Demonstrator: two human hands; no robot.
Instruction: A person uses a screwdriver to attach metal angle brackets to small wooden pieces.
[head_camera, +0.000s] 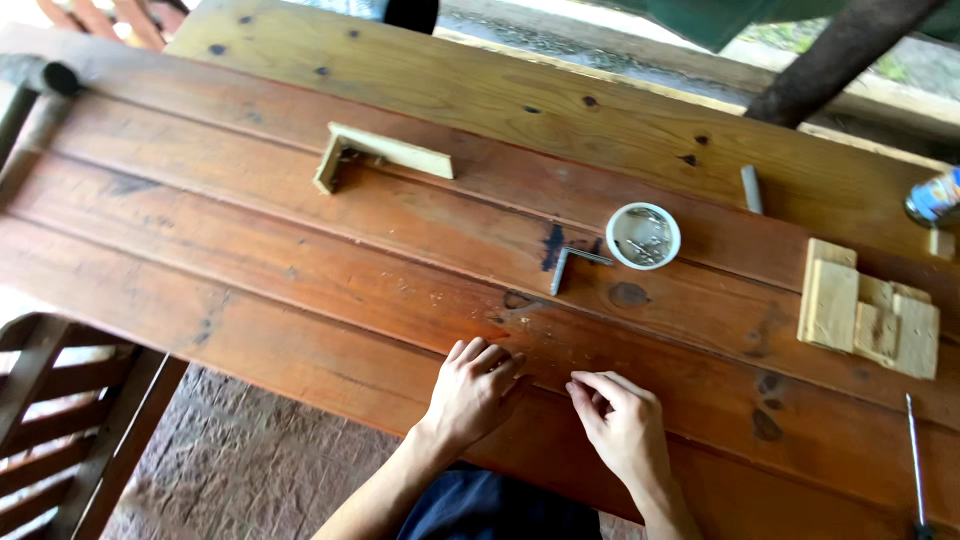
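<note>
My left hand (472, 387) rests flat on the near edge of a reddish wooden plank table (300, 260), fingers slightly spread, holding nothing. My right hand (620, 415) lies beside it with fingertips pinched together on the wood; whether something tiny is between them cannot be told. Beyond the hands lie a small metal L-shaped bracket (572, 262) and a round white container (643, 236) with small metal pieces inside.
An L-shaped wooden piece (375, 155) lies at the middle back. Stacked pale wood blocks (868, 310) sit at the right, a grey short rod (751, 188) behind them, a can (935, 198) at the right edge, a screwdriver (915, 460) near right. A wooden chair (60, 420) stands lower left.
</note>
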